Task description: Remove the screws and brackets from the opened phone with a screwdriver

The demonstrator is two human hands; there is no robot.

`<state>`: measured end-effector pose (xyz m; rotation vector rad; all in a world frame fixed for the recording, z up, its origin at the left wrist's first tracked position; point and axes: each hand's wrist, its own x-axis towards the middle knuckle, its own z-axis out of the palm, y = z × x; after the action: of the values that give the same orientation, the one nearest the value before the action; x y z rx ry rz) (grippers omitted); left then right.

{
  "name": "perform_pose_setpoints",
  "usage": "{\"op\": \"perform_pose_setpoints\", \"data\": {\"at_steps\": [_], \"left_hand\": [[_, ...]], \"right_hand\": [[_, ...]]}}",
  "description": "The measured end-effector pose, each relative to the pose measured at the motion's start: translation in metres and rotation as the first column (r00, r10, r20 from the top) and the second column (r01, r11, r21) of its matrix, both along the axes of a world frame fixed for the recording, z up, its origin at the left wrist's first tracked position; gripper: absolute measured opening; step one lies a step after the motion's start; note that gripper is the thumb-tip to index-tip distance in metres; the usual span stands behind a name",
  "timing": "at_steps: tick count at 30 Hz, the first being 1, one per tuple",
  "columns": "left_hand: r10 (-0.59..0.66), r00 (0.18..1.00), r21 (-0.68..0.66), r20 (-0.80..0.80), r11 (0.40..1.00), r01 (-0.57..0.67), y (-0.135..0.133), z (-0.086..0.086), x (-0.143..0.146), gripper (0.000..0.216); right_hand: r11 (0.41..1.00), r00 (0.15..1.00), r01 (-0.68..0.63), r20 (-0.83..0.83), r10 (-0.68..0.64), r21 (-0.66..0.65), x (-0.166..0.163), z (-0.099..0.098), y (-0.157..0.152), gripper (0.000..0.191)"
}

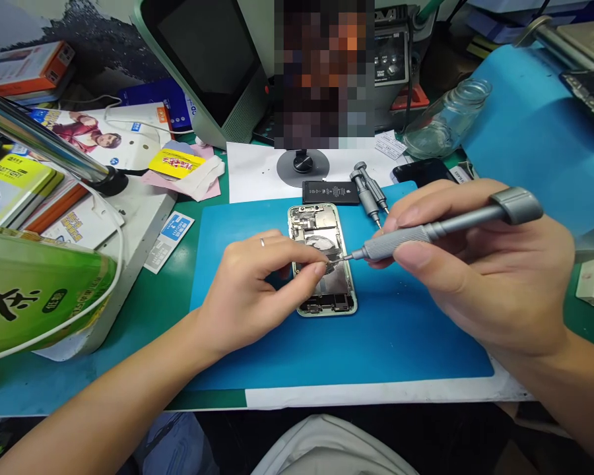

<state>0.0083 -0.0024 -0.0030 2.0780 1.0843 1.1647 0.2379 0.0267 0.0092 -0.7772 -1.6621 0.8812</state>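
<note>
An opened phone (321, 227) with its inner parts bare lies on a blue work mat (277, 343). My left hand (257, 280) rests on the phone's left side, thumb and fingers pinched together over a small part near its middle. My right hand (475, 270) grips a grey precision screwdriver (445, 227) whose tip points left into the phone, right beside the left fingertips. A black battery (330, 192) lies just behind the phone. Beside the battery lie two more grey screwdrivers (371, 188).
A grey-green monitor (212, 66) stands at the back. Boxes, packets and a metal arm (39, 142) crowd the left, with a green packet (30, 297) near me. A glass jar (448, 119), a dark phone (420, 173) and a second blue mat (529, 132) lie to the right.
</note>
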Motion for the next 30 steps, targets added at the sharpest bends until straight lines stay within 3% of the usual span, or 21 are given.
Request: {"op": "perform_pose_setpoints", "data": {"at_steps": [6, 10, 30], "left_hand": [[0.061, 0.985, -0.235, 0.161, 0.972, -0.022, -0.001, 0.0007, 0.0007, 0.007], [0.065, 0.966, -0.323, 0.25, 0.946, 0.02, 0.0, 0.0007, 0.0007, 0.008], [0.054, 0.951, -0.343, 0.303, 0.938, 0.056, 0.0008, -0.0006, 0.0016, 0.009]], "right_hand": [[0.999, 0.99, -0.036, -0.14, 0.033, -0.023, 0.0, -0.0027, 0.0004, 0.022], [0.997, 0.984, -0.064, -0.167, 0.055, -0.045, 0.0, -0.0005, -0.0001, 0.02], [0.991, 0.983, -0.103, -0.161, 0.088, -0.086, 0.0013, -0.0028, 0.0008, 0.024]]}}
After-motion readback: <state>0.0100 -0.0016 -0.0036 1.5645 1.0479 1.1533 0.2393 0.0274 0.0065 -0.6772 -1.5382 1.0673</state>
